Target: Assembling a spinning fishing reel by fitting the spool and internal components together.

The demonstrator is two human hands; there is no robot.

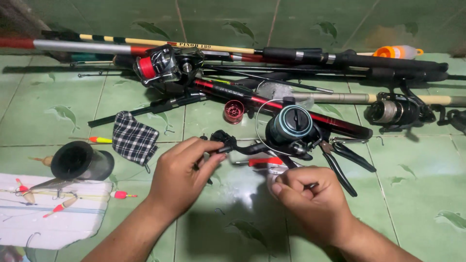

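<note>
right hand (pixel 310 196): curled tight, whatever's pinched in the fingers is hidden
left hand (pixel 182 172): thumb covers part of the black reel handle (pixel 224 141)
rods (pixel 340 58): run off both side edges
right-edge reel (pixel 456 119): cut off
white foam sheet (pixel 53 218): clipped at left edge
pliers (pixel 342 157): jaws tucked under the dark reel (pixel 291 127)

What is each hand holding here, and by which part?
The left hand pinches the black crank handle of the spinning reel. The right hand is closed beneath the reel; what it grips cannot be told.

Head camera, looking steeply down, close
</note>
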